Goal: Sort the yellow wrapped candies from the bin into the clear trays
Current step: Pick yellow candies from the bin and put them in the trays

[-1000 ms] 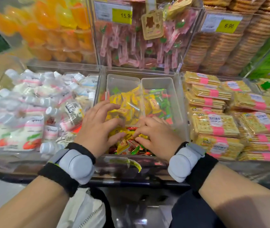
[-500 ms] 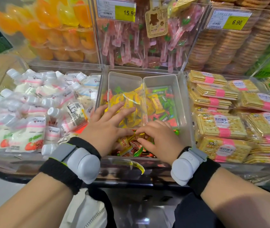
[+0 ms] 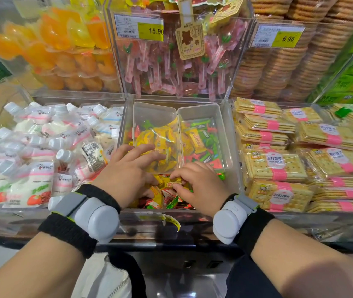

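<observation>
Right hand (image 3: 199, 186): fingers curled narrow, pinching one yellow candy (image 3: 172, 183) at the hand's 9 o'clock, on the loose pile in the bin (image 3: 234, 134). Left hand (image 3: 126, 175): fingers spread wide, lying over the yellow candies in the left tray (image 3: 154, 110). Two clear trays stand side by side at 12 o'clock; the right tray (image 3: 205, 109) holds mixed yellow, green and red. Shop setting: white pouches (image 3: 42, 147) at 9 o'clock, cracker packs (image 3: 278, 166) at 3 o'clock, two price tags (image 3: 150, 30) above.
</observation>
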Demonstrator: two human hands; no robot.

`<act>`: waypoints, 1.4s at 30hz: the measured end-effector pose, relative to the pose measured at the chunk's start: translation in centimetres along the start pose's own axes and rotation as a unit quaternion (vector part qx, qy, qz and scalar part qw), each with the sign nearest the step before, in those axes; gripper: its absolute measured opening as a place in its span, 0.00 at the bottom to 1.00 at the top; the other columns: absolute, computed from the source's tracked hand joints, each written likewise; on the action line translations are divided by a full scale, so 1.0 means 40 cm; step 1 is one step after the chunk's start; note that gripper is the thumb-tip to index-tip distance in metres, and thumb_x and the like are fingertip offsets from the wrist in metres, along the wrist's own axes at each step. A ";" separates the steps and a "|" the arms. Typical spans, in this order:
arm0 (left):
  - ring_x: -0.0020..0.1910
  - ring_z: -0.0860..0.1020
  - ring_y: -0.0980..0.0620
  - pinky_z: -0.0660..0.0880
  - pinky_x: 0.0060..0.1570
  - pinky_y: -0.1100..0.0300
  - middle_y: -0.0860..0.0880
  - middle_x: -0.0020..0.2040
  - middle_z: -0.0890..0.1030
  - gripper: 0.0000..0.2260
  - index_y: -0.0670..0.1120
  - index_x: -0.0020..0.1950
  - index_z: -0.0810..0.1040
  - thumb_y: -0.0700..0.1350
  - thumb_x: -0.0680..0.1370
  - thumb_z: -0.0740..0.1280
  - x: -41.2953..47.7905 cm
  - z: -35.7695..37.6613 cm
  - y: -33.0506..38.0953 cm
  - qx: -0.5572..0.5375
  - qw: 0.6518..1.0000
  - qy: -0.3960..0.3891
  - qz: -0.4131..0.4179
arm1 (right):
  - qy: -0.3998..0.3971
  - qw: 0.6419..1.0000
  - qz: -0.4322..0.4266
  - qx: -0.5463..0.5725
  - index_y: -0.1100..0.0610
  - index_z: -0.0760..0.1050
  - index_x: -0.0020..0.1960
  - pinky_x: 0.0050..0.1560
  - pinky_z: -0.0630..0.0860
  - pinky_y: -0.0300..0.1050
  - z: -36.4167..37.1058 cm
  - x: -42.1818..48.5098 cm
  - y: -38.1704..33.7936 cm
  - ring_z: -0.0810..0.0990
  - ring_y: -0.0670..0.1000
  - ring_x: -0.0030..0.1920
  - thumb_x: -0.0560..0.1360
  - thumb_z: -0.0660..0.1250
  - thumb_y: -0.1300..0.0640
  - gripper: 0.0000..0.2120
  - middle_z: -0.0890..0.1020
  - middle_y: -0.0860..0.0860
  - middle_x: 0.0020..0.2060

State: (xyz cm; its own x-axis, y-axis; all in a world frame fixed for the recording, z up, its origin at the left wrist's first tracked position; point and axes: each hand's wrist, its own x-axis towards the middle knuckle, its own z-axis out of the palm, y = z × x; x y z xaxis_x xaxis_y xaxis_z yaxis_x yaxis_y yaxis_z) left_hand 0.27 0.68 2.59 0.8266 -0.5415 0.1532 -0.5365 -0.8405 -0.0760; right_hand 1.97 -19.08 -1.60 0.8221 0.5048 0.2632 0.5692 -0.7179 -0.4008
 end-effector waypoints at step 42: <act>0.51 0.75 0.46 0.68 0.48 0.58 0.47 0.49 0.80 0.12 0.48 0.55 0.78 0.42 0.71 0.69 0.404 0.010 -0.004 -0.191 0.964 0.130 -0.130 | 0.020 0.994 0.083 -0.074 0.52 0.76 0.54 0.59 0.68 0.51 -0.219 0.258 0.192 0.74 0.54 0.53 0.69 0.68 0.57 0.13 0.75 0.52 0.52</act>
State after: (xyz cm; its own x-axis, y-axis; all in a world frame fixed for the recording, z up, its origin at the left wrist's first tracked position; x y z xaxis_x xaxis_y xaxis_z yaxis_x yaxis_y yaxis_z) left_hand 13.75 -7.95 4.70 0.8976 -0.2483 0.3642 -0.3816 -0.8513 0.3601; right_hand 14.94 -23.59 5.71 0.9033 0.3557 0.2398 0.4185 -0.8538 -0.3098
